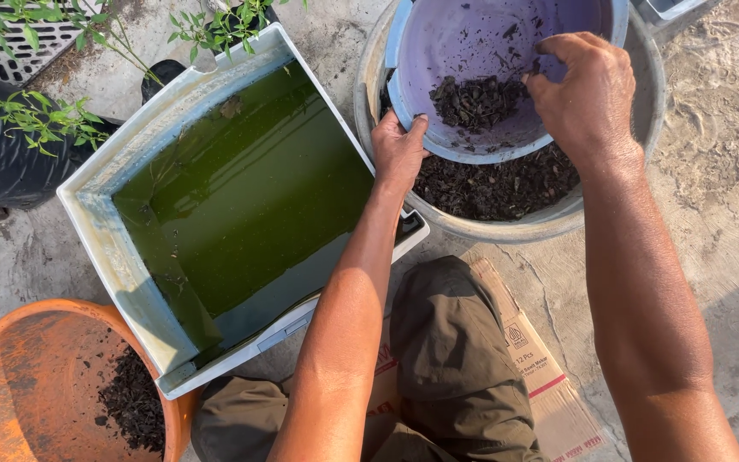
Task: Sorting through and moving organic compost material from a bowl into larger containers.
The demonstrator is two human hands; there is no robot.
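Note:
My left hand [398,147] grips the near rim of a pale purple plastic basin [481,38], which is tilted over a grey round tub [643,94]. My right hand [582,92] reaches into the basin from the right, fingers curled at a clump of dark soil [475,101] lying near the basin's lower edge. More dark soil [493,184] fills the grey tub beneath the basin. Whether any soil is in the right hand's fingers is hidden.
A white rectangular container [100,231] of green water sits at the left. An orange clay pot [27,385] with some soil stands at the bottom left. Green plants [44,120] in black bags line the upper left. I kneel on flattened cardboard [549,376] over concrete.

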